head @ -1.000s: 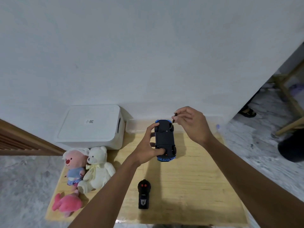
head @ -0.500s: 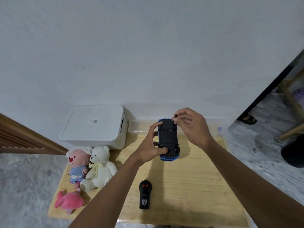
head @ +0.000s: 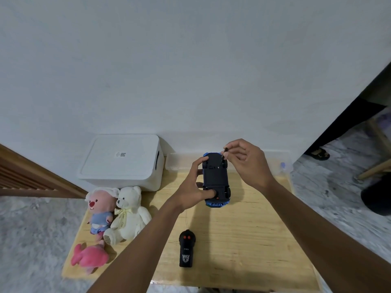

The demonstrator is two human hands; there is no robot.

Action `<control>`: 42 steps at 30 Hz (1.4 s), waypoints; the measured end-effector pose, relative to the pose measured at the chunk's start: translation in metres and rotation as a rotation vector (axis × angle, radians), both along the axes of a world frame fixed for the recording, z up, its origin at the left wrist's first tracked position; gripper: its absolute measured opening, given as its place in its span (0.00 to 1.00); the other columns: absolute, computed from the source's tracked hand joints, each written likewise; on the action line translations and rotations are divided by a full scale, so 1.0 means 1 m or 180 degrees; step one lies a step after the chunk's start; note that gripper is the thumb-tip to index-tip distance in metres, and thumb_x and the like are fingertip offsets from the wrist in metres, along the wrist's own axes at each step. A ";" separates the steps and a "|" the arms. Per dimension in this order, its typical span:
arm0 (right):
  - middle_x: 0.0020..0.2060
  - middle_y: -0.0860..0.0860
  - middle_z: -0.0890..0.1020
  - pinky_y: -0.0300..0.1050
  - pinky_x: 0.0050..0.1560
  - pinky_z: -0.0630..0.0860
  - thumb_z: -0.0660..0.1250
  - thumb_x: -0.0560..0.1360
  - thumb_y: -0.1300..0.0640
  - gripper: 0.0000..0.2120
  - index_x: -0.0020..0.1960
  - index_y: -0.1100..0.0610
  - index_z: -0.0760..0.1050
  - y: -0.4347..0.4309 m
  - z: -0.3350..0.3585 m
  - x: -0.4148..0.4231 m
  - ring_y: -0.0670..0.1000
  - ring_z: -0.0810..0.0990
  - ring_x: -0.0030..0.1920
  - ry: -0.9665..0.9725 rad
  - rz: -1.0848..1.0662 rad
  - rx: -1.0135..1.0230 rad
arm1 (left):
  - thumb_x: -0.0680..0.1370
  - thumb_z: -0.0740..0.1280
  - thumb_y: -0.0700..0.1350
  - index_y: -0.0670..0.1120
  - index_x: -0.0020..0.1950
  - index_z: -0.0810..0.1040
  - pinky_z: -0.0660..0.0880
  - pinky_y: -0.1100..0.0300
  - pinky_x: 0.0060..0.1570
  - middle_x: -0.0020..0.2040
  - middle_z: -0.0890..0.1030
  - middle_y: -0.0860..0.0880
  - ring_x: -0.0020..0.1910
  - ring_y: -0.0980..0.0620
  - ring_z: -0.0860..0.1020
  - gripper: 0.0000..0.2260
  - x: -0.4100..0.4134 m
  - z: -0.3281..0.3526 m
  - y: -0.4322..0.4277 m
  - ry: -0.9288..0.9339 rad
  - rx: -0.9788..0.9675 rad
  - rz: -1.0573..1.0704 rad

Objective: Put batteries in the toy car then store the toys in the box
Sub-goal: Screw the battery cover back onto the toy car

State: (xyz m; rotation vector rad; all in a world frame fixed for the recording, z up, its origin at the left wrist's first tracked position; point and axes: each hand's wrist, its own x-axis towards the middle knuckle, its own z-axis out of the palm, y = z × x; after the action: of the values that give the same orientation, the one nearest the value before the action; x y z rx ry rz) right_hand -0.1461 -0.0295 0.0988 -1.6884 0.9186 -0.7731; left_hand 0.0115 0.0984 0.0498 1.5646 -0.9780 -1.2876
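Presently the left hand grips the toy car, underside up, above the far centre of the desk, thumb on the chassis and fingers curled round its side. The right hand pinches a small dark tool at the car's 1 o'clock corner. The closed white box stands at 9 o'clock from the car; plush toys sit at 7 o'clock, the remote control at 6 o'clock.
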 end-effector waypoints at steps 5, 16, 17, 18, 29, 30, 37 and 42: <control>0.45 0.52 0.86 0.33 0.49 0.79 0.72 0.77 0.64 0.04 0.51 0.60 0.80 0.002 0.000 0.001 0.46 0.86 0.46 -0.0040 -0.0015 0.0027 | 0.72 0.75 0.35 0.67 0.75 0.60 0.82 0.51 0.57 0.68 0.72 0.49 0.59 0.45 0.81 0.42 0.001 0.001 0.000 -0.0024 -0.0006 -0.0012; 0.46 0.53 0.87 0.36 0.52 0.81 0.72 0.77 0.63 0.04 0.51 0.59 0.80 0.001 0.001 0.003 0.47 0.86 0.47 -0.0066 -0.0028 0.0059 | 0.71 0.75 0.37 0.67 0.75 0.60 0.82 0.50 0.57 0.68 0.72 0.49 0.59 0.44 0.81 0.42 0.002 0.001 0.002 -0.0027 -0.0011 0.0003; 0.46 0.52 0.87 0.36 0.51 0.81 0.72 0.76 0.64 0.04 0.51 0.59 0.80 0.001 0.001 0.003 0.47 0.86 0.48 -0.0045 -0.0017 0.0046 | 0.72 0.75 0.36 0.67 0.75 0.60 0.82 0.50 0.57 0.68 0.72 0.49 0.59 0.45 0.81 0.42 0.002 0.001 0.002 -0.0022 -0.0013 0.0002; 0.46 0.52 0.87 0.35 0.51 0.80 0.72 0.76 0.64 0.04 0.51 0.59 0.81 0.001 0.001 0.003 0.47 0.86 0.48 -0.0028 -0.0007 0.0041 | 0.72 0.75 0.36 0.67 0.75 0.60 0.82 0.51 0.57 0.68 0.72 0.49 0.59 0.45 0.81 0.42 0.002 0.002 0.001 -0.0024 -0.0019 -0.0001; 0.43 0.52 0.87 0.37 0.51 0.81 0.73 0.76 0.63 0.04 0.51 0.57 0.81 0.001 0.000 0.003 0.47 0.86 0.46 0.0007 0.0015 0.0076 | 0.70 0.75 0.39 0.66 0.75 0.60 0.82 0.52 0.58 0.68 0.72 0.49 0.60 0.47 0.80 0.42 0.001 0.002 -0.001 -0.0047 -0.0041 0.0009; 0.44 0.52 0.87 0.37 0.51 0.81 0.73 0.76 0.63 0.04 0.51 0.58 0.81 0.001 0.000 0.003 0.47 0.86 0.46 -0.0009 0.0004 0.0066 | 0.70 0.75 0.38 0.66 0.75 0.60 0.82 0.52 0.58 0.68 0.72 0.49 0.59 0.47 0.80 0.42 0.001 0.002 0.000 -0.0036 -0.0032 0.0002; 0.45 0.51 0.87 0.38 0.51 0.81 0.73 0.76 0.62 0.04 0.50 0.56 0.81 -0.001 -0.001 0.004 0.46 0.86 0.48 0.0034 0.0011 0.0049 | 0.72 0.75 0.36 0.67 0.75 0.60 0.82 0.55 0.55 0.68 0.72 0.49 0.59 0.45 0.80 0.42 0.002 0.002 0.000 -0.0010 0.0007 0.0019; 0.45 0.51 0.87 0.39 0.53 0.82 0.72 0.76 0.62 0.04 0.51 0.57 0.81 -0.003 0.000 0.003 0.47 0.86 0.47 -0.0003 -0.0012 0.0044 | 0.71 0.75 0.36 0.67 0.75 0.60 0.82 0.52 0.56 0.69 0.72 0.49 0.59 0.45 0.80 0.42 0.003 0.002 0.000 0.0003 0.0005 0.0046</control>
State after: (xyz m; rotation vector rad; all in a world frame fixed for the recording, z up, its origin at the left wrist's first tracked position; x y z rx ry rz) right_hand -0.1429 -0.0320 0.0983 -1.6746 0.9246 -0.7685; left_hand 0.0142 0.0985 0.0513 1.5694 -0.9634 -1.2795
